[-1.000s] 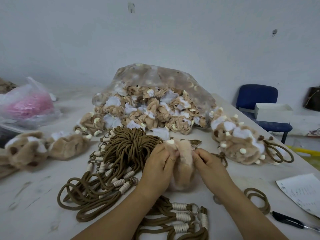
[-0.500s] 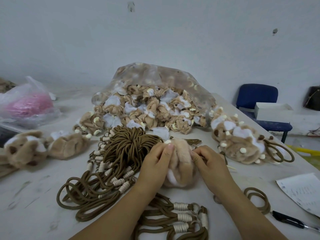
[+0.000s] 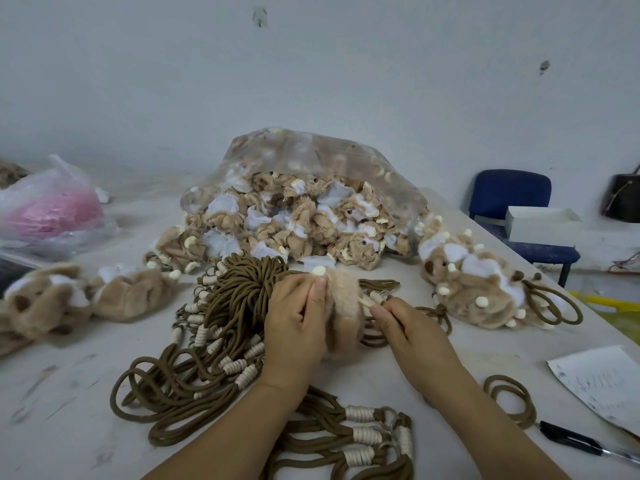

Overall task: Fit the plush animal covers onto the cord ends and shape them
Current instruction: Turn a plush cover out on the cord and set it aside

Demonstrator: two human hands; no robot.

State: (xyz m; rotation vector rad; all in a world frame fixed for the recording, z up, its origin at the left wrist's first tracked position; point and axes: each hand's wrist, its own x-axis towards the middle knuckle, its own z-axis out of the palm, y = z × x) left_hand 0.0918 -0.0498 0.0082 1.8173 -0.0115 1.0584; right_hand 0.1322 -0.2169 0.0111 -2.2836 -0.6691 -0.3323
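A tan plush cover (image 3: 346, 310) stands on the table between my hands. My left hand (image 3: 298, 327) grips its left side, fingers curled round the fur. My right hand (image 3: 412, 330) pinches a cream wrapped cord end (image 3: 372, 299) at the cover's right edge. A big bundle of brown cords (image 3: 239, 299) with cream wrapped ends lies to the left of my left hand. More brown cords (image 3: 360, 441) lie near the front edge between my forearms.
A clear bag (image 3: 304, 202) of unfitted plush covers sits behind. Plush animals lie at left (image 3: 45, 299) and right (image 3: 474, 282). Paper (image 3: 602, 386), a pen (image 3: 571, 441) and a loose cord loop (image 3: 509, 400) lie at the front right. A pink-filled bag (image 3: 52, 209) sits far left.
The plush cover has turned slightly, and a cream wrapped cord end now shows at its right side, pinched by my right hand. My left hand has kept its grip.
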